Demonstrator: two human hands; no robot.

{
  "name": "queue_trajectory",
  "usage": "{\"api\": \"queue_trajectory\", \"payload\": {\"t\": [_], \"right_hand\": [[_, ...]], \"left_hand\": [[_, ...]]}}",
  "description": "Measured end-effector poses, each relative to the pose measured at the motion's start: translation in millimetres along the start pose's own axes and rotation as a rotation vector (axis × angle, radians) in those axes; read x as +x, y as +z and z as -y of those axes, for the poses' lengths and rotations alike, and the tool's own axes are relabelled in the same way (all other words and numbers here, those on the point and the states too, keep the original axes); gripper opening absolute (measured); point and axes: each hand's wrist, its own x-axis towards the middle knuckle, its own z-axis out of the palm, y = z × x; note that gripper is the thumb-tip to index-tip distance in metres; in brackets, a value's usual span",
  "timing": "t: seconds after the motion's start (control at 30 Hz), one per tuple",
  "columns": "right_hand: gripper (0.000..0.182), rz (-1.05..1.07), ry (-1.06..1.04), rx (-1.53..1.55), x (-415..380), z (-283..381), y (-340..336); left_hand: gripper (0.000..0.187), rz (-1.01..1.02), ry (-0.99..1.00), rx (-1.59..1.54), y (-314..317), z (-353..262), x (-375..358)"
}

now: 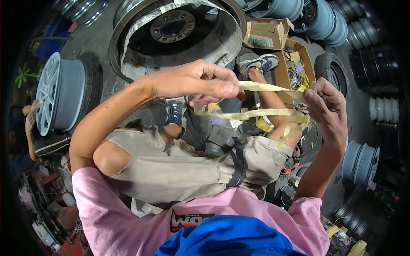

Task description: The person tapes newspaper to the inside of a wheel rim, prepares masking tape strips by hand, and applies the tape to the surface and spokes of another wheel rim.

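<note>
A strip of pale yellow masking tape (269, 87) stretches between my two hands, above my lap. My left hand (209, 85) pinches one part of it between thumb and fingers. On the other side, my right hand (326, 102) has its fingers closed on the tape. A second strand hangs below the first, running from under my left fingers to my right hand, and its loose part is blurred. Beyond my hands lies a large wheel rim (114, 45) with newspaper (230, 40) lining its inside.
Cardboard boxes (279, 64) with scraps stand beyond my right hand. A tape roll (265, 123) lies near my right leg. At left, another person's hand (32, 115) touches a white spoked wheel (47, 94). More rims (322, 23) and a tyre (333, 70) stand at right.
</note>
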Motion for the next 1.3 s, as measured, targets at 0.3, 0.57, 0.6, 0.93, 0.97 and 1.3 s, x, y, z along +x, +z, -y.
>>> {"api": "queue_trajectory", "payload": {"t": [0.3,0.57,0.6,0.93,0.97,1.3], "right_hand": [[0.026,0.053,0.091,-0.063,-2.7,-18.4,-19.2],[0.026,-0.024,0.159,-0.01,-5.7,-29.1,-24.2],[0.027,-0.032,0.142,-0.039,-4.9,-35.7,-23.6],[0.029,0.028,0.241,-0.162,-8.1,-69.1,-23.0],[0.028,0.054,0.207,-0.14,-8.7,-72.2,-25.3],[0.019,0.106,0.172,-0.028,-14.1,-85.6,-26.5]], "left_hand": [[0.035,-0.292,0.208,0.582,-0.2,5.1,2.1],[0.027,-0.389,0.227,0.66,2.2,-2.5,-6.4],[0.027,-0.406,0.232,0.739,0.3,-2.0,-7.3],[0.03,-0.413,0.209,0.996,9.2,-12.6,-11.4],[0.03,-0.412,0.209,0.997,9.5,-12.8,-11.0],[0.021,-0.384,0.349,1.127,5.8,-5.1,-7.1]]}}
